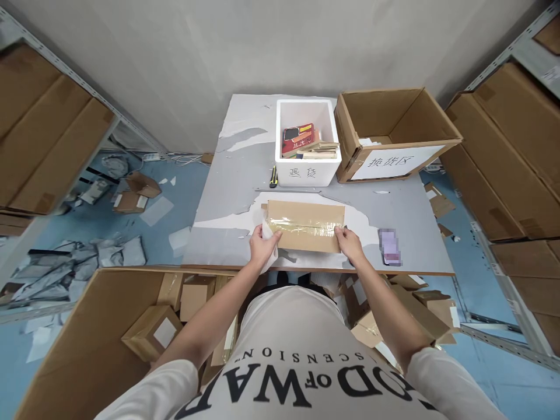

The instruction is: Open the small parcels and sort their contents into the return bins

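Note:
A brown cardboard box [306, 239] with clear tape along its middle is in front of me, over the near part of the table. My left hand [262, 246] is closed on its left end, thumb on top. A piece of white paper or film [270, 259] shows between that hand and the box and hangs below it. My right hand [349, 242] grips the box's right end, thumb on the top face. The fingers under the box are hidden. Behind the box, a black and yellow utility knife [273, 177] lies on the table.
A white foam box [306, 173] with books [298, 139] and an open carton [394, 162] with a handwritten label stand at the back of the grey table [214, 233]. A phone [389, 247] lies right. Below left, a large carton [87, 338] holds parcels [153, 332]. Shelves flank both sides.

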